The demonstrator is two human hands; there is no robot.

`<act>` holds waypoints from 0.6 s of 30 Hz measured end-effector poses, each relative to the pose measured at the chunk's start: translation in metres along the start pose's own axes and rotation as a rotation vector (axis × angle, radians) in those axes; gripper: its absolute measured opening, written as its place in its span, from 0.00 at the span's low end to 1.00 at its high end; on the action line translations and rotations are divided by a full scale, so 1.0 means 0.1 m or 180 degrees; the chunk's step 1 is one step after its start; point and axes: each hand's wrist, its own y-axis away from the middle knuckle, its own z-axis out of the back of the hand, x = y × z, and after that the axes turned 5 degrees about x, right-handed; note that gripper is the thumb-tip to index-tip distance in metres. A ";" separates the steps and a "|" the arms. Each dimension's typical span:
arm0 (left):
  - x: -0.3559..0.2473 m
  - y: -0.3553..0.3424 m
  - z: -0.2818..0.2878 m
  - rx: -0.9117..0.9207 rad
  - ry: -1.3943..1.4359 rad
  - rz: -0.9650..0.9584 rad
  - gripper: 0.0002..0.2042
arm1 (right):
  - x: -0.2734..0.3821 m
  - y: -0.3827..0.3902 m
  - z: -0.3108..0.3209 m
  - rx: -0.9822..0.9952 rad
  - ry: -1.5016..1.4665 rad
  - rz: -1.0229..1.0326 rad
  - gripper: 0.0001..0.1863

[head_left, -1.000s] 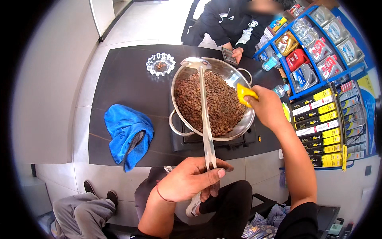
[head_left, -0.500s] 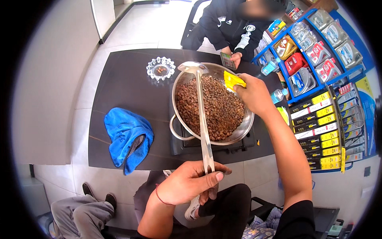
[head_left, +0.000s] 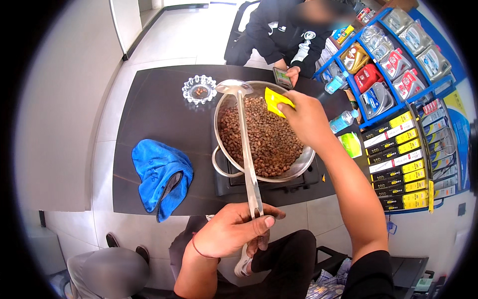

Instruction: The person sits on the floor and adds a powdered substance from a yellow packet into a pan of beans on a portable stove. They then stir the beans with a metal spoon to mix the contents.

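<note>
My left hand [head_left: 231,229] is closed round the handle end of a long metal ladle [head_left: 246,149], in front of the table's near edge. The ladle slants away from me above the pan, its round head over the far left rim. Small brown pieces, like beans or nuts, fill much of the wide steel pan [head_left: 219,119]; their exact kind cannot be told. Above the pan's far right part, my right hand [head_left: 306,117] pinches a small yellow packet [head_left: 274,102]. Beneath the pan is a black stove [head_left: 224,185].
A blue cloth [head_left: 159,169] lies left on the dark table [head_left: 149,109], with a glass ashtray [head_left: 199,89] behind it. Bottles [head_left: 343,121] and a green-yellow packet [head_left: 351,144] stand right, near shelves of jugs [head_left: 378,99]. Opposite sits a person [head_left: 279,40] holding a phone; another person's legs show lower left.
My right hand and the yellow packet have shifted left over the pan. The ladle's head has moved slightly left, still held by my left hand. The view has shifted a little.
</note>
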 end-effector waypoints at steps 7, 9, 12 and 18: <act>0.03 0.00 0.04 -0.0012 -0.0042 -0.0010 0.18 | -0.13 -0.14 -0.10 -0.0019 0.0317 -0.0105 0.14; 0.04 -0.02 0.04 0.0056 -0.0055 -0.0007 0.18 | -0.16 -0.10 -0.06 -0.0050 0.0183 -0.0053 0.15; 0.04 0.00 0.04 0.0064 -0.0013 0.0008 0.18 | -0.10 -0.05 -0.02 0.0244 -0.0195 -0.0005 0.16; 0.02 0.02 0.00 0.0071 -0.0011 0.0002 0.18 | 0.11 0.03 -0.03 0.0670 -0.0605 -0.0408 0.17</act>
